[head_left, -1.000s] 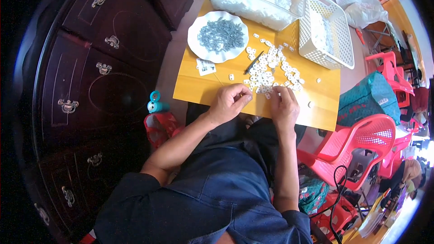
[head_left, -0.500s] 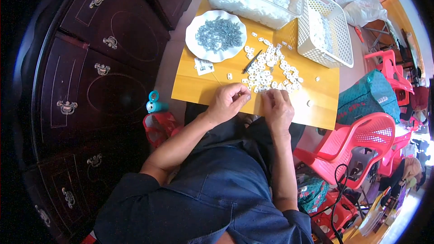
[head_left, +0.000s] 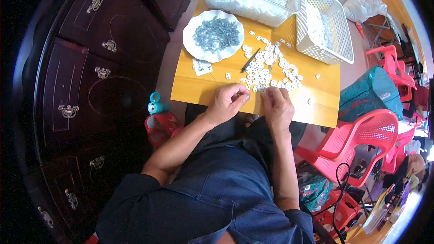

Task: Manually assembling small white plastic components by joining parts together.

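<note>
My left hand (head_left: 229, 104) is at the near edge of the yellow table (head_left: 190, 88), thumb and forefinger pinched together; whatever sits between them is too small to make out. Close by on the right, my right hand (head_left: 278, 107) has its fingers bent down and drawn together at the near side of a loose heap of small white plastic pieces with holes (head_left: 260, 74). Its fingertips hide what they grip. A slim black tool (head_left: 251, 60) lies along the heap's left side. Beyond my left hand stands a white wavy-rimmed plate (head_left: 190, 47) with many small dark grey slender parts (head_left: 217, 34).
A clear bin (head_left: 246, 9) full of white pieces and a white perforated basket (head_left: 327, 54) stand at the table's back. A white card (head_left: 203, 67) lies below the plate. Red chairs (head_left: 361, 140) and a teal bag (head_left: 373, 95) are on the right, dark drawers (head_left: 113, 95) on the left.
The view has shifted slightly, so the plate and bin appear a little farther left. Both hands keep nearly the same place and pose.
</note>
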`<control>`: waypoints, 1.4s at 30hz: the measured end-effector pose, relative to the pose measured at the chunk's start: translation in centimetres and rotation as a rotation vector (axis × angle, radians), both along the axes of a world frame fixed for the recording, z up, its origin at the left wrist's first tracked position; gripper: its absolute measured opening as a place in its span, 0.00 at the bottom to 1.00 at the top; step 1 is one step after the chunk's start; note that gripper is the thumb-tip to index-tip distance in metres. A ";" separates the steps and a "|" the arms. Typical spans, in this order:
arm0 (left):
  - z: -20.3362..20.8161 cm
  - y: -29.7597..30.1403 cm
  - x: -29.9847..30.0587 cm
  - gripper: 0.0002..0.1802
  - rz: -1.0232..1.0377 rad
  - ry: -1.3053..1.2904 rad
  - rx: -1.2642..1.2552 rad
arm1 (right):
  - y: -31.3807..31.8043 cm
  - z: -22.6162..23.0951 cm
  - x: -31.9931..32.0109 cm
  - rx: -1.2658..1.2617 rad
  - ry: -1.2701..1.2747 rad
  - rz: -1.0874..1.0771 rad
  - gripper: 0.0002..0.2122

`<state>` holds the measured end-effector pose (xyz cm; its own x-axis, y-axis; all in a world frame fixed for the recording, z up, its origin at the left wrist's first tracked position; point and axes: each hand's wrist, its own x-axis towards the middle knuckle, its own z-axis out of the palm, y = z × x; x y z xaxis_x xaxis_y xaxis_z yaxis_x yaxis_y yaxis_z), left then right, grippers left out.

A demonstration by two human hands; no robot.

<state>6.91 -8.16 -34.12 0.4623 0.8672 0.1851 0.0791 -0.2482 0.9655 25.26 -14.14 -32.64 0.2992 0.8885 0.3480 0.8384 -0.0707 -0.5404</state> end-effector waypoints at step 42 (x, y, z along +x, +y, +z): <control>2.7 -0.3 1.7 0.05 -0.079 0.046 -0.053 | -3.3 -0.9 0.5 0.210 0.737 0.072 0.02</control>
